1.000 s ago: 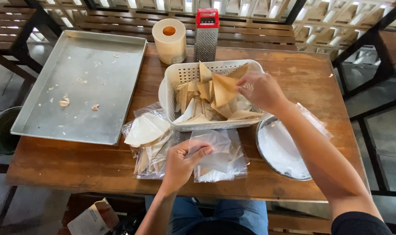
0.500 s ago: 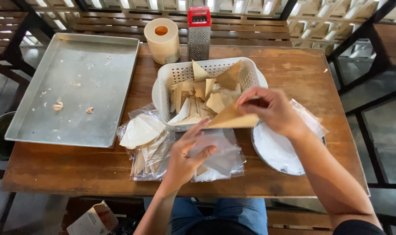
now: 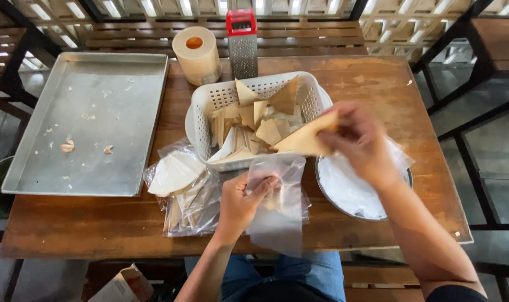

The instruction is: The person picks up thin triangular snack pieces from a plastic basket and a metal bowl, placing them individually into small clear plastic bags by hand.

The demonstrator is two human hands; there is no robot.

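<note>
My right hand (image 3: 362, 146) pinches a tan triangular pastry (image 3: 306, 140) just off the front right corner of a white slotted basket (image 3: 209, 109) heaped with more triangles. My left hand (image 3: 243, 201) grips the mouth of a clear plastic bag (image 3: 279, 210), lifted off the wooden table (image 3: 377, 84) below the pastry. The pastry's tip hangs close above the bag's opening.
Filled clear bags of triangles (image 3: 181, 190) lie left of my left hand. A round metal plate with white plastic (image 3: 349, 190) sits under my right wrist. A large metal tray with crumbs (image 3: 92, 123) lies at the left. A paper roll (image 3: 197, 55) and box grater (image 3: 242, 45) stand behind the basket.
My right hand lifted a triangle out of the basket and brought it toward me. My left hand picked the clear bag up off the table and raised its mouth.
</note>
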